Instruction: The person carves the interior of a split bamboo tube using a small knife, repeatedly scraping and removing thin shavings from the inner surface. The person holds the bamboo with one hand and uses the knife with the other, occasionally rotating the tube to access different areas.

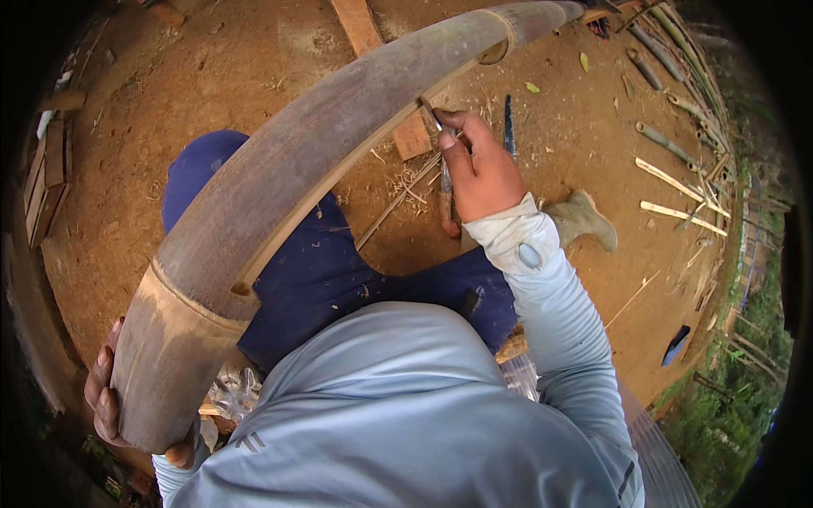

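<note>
A thick grey-brown bamboo pole [279,161] runs from lower left to the far upper right, across my lap. My left hand [105,394] wraps its near end from beneath, fingers on the outer side and thumb on the other. A cut slot shows along its right side, ending near a node. My right hand [484,173] pinches a thin tool [431,113] with a dark end and a pale, shiny part. That dark end meets the pole's right edge, or comes very close to it. The tool's exact kind is hidden by my fingers.
A wooden board [360,30] lies under the pole on the dirt floor, near shavings [406,184]. Past my right hand are a dark blade [509,123] and a brown handle [447,207]. Bamboo pieces [666,144] lie right; stacked planks [49,182] stand left.
</note>
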